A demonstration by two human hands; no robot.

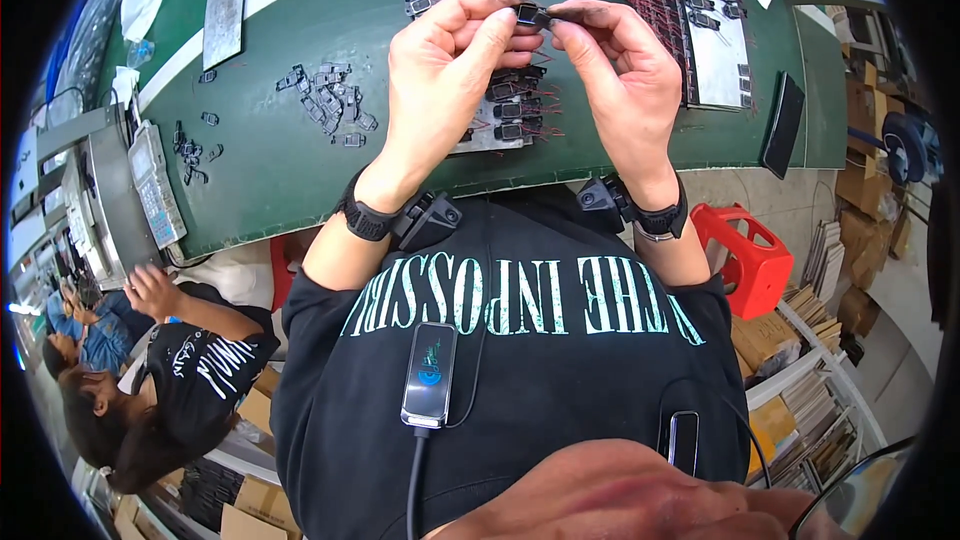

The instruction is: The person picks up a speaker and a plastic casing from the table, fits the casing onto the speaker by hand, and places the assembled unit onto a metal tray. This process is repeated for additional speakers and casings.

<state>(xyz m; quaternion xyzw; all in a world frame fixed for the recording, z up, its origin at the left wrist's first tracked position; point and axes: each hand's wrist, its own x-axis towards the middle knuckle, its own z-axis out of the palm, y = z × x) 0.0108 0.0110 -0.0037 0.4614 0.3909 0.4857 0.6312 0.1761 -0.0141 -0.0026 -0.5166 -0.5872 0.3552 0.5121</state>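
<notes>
Both hands meet over the far side of the green table [420,165]. Between the thumb and fingers of my left hand [440,65] is a small black rectangular part [527,14] with a shiny face. My right hand [630,70] pinches its right end, thumb and index fingertip closed on it. Under and around the hands lies a metal plate [478,144] with rows of similar black parts trailing thin red wires; my hands hide its middle. Left of my left hand, loose black parts [330,98] lie in a heap.
A second plate [712,65] with wired parts lies to the right, beside a black phone-like slab [783,125]. Far left are a narrow metal plate [228,5] and a machine with a keypad [155,185]. A red stool [755,265] stands right; a co-worker [205,360] sits left.
</notes>
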